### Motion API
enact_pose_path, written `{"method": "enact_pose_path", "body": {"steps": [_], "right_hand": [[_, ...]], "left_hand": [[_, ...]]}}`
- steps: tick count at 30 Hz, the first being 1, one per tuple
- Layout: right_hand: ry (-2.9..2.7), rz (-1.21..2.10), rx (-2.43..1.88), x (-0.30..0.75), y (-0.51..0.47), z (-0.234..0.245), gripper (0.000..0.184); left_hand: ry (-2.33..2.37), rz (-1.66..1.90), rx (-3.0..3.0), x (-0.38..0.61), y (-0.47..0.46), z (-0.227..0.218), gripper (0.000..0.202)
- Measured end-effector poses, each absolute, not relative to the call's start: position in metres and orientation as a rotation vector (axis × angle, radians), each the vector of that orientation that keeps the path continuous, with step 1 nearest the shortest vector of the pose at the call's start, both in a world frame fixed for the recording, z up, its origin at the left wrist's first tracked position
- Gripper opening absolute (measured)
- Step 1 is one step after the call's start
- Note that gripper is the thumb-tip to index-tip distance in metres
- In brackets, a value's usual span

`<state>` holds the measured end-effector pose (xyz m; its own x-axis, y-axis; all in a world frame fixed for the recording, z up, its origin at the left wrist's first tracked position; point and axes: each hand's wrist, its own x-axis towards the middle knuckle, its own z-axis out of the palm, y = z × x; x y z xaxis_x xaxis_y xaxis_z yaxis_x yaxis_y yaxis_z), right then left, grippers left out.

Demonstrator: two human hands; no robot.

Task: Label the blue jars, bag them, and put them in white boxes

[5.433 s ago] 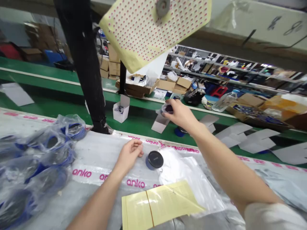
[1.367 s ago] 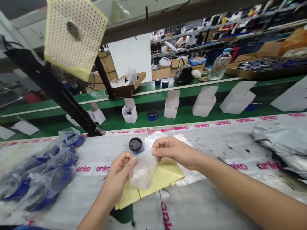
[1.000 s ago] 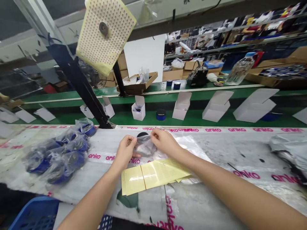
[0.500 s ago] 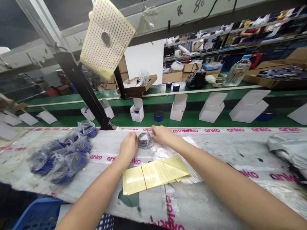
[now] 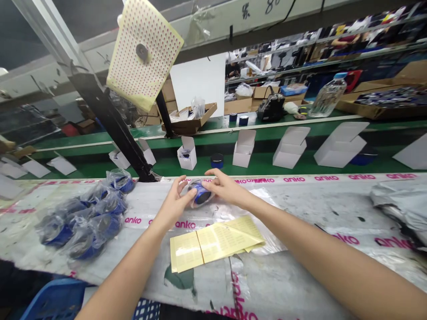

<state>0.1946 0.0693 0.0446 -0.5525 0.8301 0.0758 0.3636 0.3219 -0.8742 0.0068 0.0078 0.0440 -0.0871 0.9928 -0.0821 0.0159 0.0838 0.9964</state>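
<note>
The fingertips [image 5: 183, 182] of the left hand [image 5: 171, 205] and the fingers [image 5: 213, 175] of the right hand [image 5: 227, 189] are pressing in from opposite sides, spread only narrowly, and both are holding a blue jar wrapped in clear plastic [image 5: 200, 194]. The jar is lying tilted on its side near the far edge of the table, and the pictures are not settling whether it is touching the printed plastic sheet [image 5: 150, 235] beneath it. Just nearer the person, 2 joined yellow sticker sheets [image 5: 213, 242] are lying flat on that plastic. To the left, a heap of bagged blue jars [image 5: 82, 220] is sitting beside the left hand, well apart from the sticker sheets. Beyond the table, open white cartons [image 5: 242, 149] are standing along a green conveyor belt [image 5: 260, 162], with 1 unwrapped blue jar [image 5: 216, 160] sitting between 2 of them (its dark lid is facing up). A grey plastic bag [image 5: 398, 218] is lying at the far right of the table.
</note>
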Motion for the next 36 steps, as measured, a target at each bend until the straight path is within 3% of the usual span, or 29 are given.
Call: {"method": "enact_pose_path", "body": {"steps": [3,6,7,14,16,19,20,23,26,31,36], "right_hand": [[-2.104,1.188,-0.991,0.197,0.061,0.053,0.045],[-2.147,1.153,-1.007,0.192,0.058,0.052,0.012],[-2.154,1.137,-1.038,0.189,0.058,0.051,0.01],[-2.123,0.94,-1.18,0.19,0.061,0.063,0.028],[-2.136,0.89,-1.183,0.191,0.056,0.065,0.032],[-2.38,0.809,-1.112,0.183,0.048,0.062,0.081],[-2.475,0.766,-1.094,0.179,0.046,0.06,0.083],[-2.593,0.647,-1.103,0.175,0.049,0.062,0.054],[-2.542,0.553,-1.155,0.194,0.07,0.081,0.041],[-2.237,0.088,-1.473,0.249,0.131,0.117,0.046],[-2.165,-0.229,-1.584,0.26,0.171,0.108,0.054]], "left_hand": [[1.351,1.075,1.065,0.01,0.004,0.059,0.048],[1.4,0.952,1.116,0.013,0.004,0.062,0.038],[1.419,0.932,1.146,0.013,0.005,0.061,0.038],[1.613,0.882,1.347,0.004,0.014,0.068,0.017],[1.628,0.9,1.384,0.004,0.016,0.074,0.018],[1.592,0.945,1.462,0.006,0.019,0.084,0.026],[1.568,0.98,1.494,0.007,0.019,0.087,0.026],[1.512,1.231,1.548,0.006,0.02,0.093,0.022],[1.514,1.392,1.552,0.005,0.026,0.088,0.023],[1.546,1.169,1.684,0.022,0.068,0.055,0.037],[1.615,1.201,1.679,0.056,0.13,0.031,0.066]]}}
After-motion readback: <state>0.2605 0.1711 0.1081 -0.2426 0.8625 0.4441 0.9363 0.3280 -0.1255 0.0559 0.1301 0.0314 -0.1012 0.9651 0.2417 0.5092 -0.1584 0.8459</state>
